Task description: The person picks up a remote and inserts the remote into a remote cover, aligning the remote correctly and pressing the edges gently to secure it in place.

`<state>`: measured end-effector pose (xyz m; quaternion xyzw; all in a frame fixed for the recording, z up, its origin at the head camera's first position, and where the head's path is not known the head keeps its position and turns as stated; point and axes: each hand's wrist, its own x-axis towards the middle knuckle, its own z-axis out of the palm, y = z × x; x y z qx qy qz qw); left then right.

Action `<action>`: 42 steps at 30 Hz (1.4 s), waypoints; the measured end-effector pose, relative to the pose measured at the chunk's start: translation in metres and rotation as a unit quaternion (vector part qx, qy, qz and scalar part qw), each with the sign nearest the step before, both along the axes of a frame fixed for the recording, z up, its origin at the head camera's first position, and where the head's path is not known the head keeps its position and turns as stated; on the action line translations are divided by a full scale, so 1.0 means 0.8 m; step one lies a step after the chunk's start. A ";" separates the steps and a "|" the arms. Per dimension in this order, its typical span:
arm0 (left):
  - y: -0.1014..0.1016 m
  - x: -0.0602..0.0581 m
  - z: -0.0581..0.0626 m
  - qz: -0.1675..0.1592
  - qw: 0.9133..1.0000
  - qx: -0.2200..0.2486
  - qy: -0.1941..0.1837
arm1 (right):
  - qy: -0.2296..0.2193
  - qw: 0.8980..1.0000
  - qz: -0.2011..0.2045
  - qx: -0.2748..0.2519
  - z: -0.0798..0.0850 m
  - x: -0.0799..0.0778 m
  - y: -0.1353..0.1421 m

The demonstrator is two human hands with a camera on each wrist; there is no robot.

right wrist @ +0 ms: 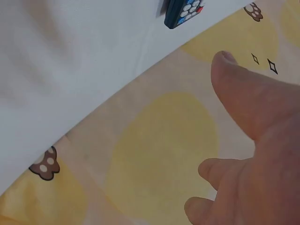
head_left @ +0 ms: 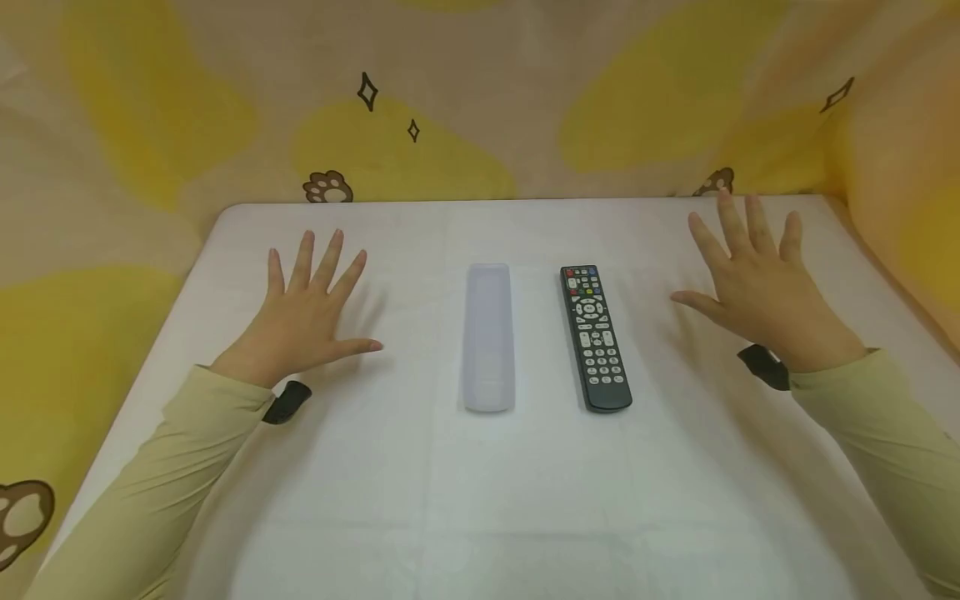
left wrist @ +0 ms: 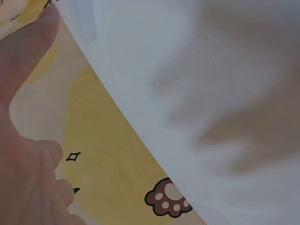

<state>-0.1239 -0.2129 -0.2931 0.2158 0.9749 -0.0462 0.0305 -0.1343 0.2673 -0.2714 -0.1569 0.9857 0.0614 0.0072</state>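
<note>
A black remote control (head_left: 596,337) with white and coloured buttons lies face up on the white table, slightly slanted. To its left lies a translucent silicone remote cover (head_left: 489,337), long and narrow. My left hand (head_left: 303,321), fingers spread, hovers left of the cover and holds nothing; its shadow falls on the table. Over on the right, my right hand (head_left: 761,287) is likewise spread and holds nothing, with the remote to its left. In the right wrist view, one end of the remote (right wrist: 184,11) shows at the top edge, beyond the thumb.
The white table (head_left: 525,483) has a straight far edge with rounded corners. Behind it hangs a beige and yellow cloth (head_left: 465,158) with paw prints and star shapes. Each wrist wears a black band (head_left: 287,402), and both sleeves are pale green.
</note>
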 end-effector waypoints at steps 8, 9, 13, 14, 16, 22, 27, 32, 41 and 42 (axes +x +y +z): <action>0.005 0.002 -0.009 -0.008 1.000 -0.002 -0.007 | 0.010 1.000 0.014 0.002 -0.001 0.002 -0.007; 0.005 0.002 -0.011 -0.008 1.000 -0.001 -0.009 | 0.012 1.000 0.017 -0.002 -0.001 0.002 -0.008; 0.010 0.004 -0.017 -0.011 1.000 0.016 -0.012 | 0.016 0.999 0.025 -0.025 -0.001 0.006 -0.013; 0.012 0.004 -0.018 -0.012 1.000 0.025 -0.014 | 0.016 0.999 0.027 -0.032 -0.001 0.008 -0.015; 0.016 0.005 -0.019 -0.012 0.999 0.043 -0.021 | 0.018 0.998 0.032 -0.048 -0.002 0.011 -0.019; 0.033 0.012 -0.023 -0.007 0.989 0.133 -0.061 | 0.035 0.993 0.038 -0.102 -0.008 0.019 -0.031; 0.060 0.019 -0.026 -0.010 0.975 0.205 -0.086 | 0.025 0.989 0.008 -0.145 -0.017 0.028 -0.038; 0.089 0.021 -0.030 -0.035 0.965 0.248 -0.082 | 0.012 0.984 -0.008 -0.176 -0.026 0.035 -0.044; 0.153 0.016 -0.037 -0.078 0.923 0.359 -0.116 | -0.016 0.974 -0.013 -0.224 -0.036 0.045 -0.050; 0.161 0.016 -0.039 -0.081 0.917 0.369 -0.129 | -0.024 0.973 -0.014 -0.230 -0.037 0.045 -0.051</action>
